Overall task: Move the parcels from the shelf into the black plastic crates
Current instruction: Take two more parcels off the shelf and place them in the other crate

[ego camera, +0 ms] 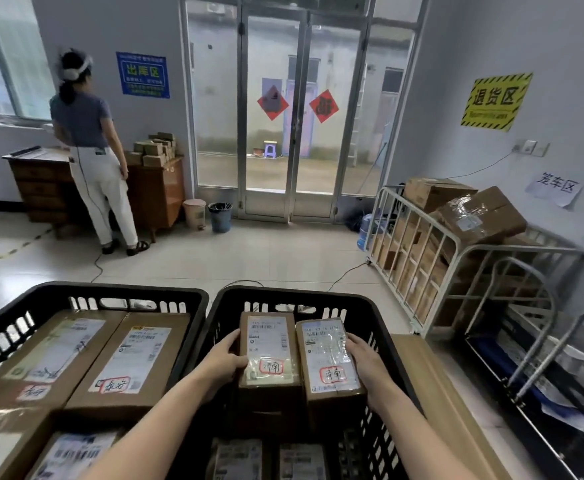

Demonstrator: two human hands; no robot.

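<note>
Two hands work within the right black crate (283, 293), lower centre: left hand (221, 362) fingers grip the left parcel (269, 351), right hand (366, 362) fingers the right parcel (330, 358). Recommend lowering both level, sides touching.

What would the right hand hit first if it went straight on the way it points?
Probably the far wall of the right crate, just beyond the parcel that the right hand grips; depth is hard to judge.
</note>
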